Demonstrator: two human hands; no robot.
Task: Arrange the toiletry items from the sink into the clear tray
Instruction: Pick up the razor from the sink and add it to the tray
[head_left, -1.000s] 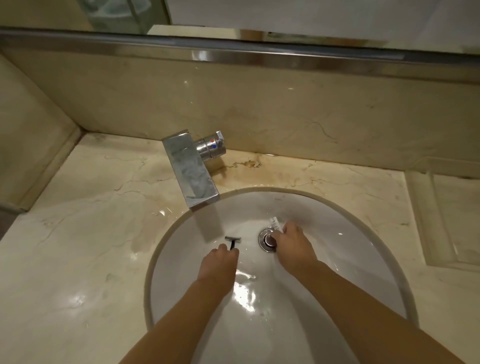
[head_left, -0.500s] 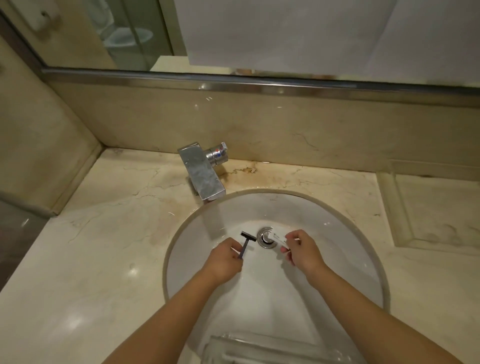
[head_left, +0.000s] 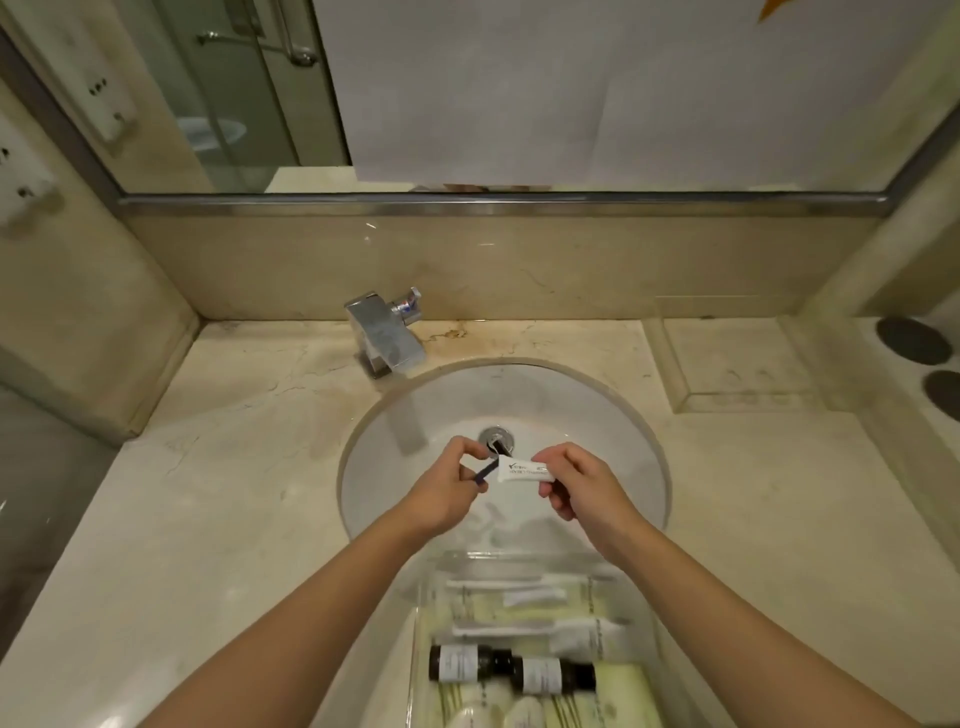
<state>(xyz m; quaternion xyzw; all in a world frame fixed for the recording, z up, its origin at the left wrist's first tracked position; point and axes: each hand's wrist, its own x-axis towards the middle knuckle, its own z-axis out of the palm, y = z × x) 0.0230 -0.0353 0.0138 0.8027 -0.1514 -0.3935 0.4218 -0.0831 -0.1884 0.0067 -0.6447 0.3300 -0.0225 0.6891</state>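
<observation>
My left hand (head_left: 448, 486) pinches a dark razor (head_left: 493, 457) by its handle, head up near the drain. My right hand (head_left: 579, 483) holds a small white tube (head_left: 522, 472) with dark print, level above the white sink basin (head_left: 405, 431). Both hands hover close together over the bowl. Nearer me, the clear tray (head_left: 423, 587) sits across the sink's front edge. It holds two dark bottles (head_left: 511, 670), pale green bottles, white toothbrushes and small tubes.
A chrome faucet (head_left: 387, 338) stands behind the basin on the marble counter (head_left: 218, 493). The drain (head_left: 496, 439) lies at the bowl's middle. A raised marble ledge (head_left: 727, 364) and two dark discs (head_left: 914, 340) are at the right. A mirror runs along the back wall.
Both hands have lifted their items out of the bowl and drawn them together. The view has pulled back and tilted down, bringing the filled clear tray into sight.
</observation>
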